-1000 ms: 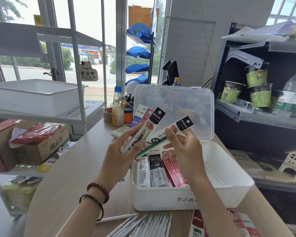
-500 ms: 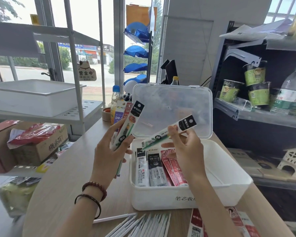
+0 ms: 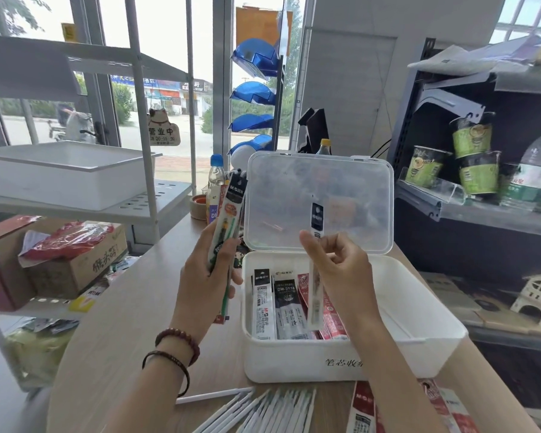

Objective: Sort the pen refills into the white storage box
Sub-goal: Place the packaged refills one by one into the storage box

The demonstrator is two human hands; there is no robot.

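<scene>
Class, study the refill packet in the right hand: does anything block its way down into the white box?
Nothing visible does. The right hand holds the packet upright above the open white box; the lid stands raised behind it.

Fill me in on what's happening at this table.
A person is sorting pen refill packets into a white box, its lid open. The left hand grips a bunch of packets upright beside the box. The right hand pinches a single packet upright above the box, where several packets already lie at the left end. More packets and loose white refills wait on the table in front.
</scene>
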